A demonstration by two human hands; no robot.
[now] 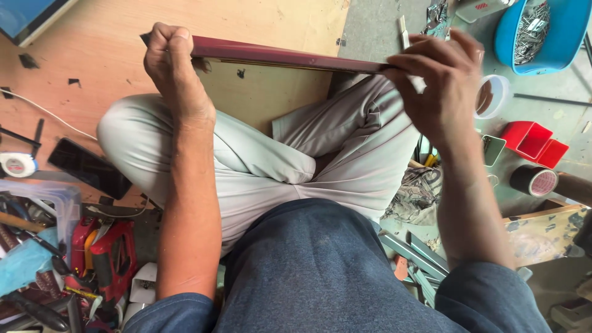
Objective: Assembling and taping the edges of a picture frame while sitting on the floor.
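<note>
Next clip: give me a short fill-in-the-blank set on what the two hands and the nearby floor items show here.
1. Both hands grip a long, thin strip whose colour is ____.
2. The left hand is closed in a ____ around one end of it; the right hand pinches the other end.
3. The tub at the top right, full of metal screws, is ____ in colour.
4. The person's legs are ____ beneath the strip.

Missing words: maroon; fist; blue; crossed
</note>
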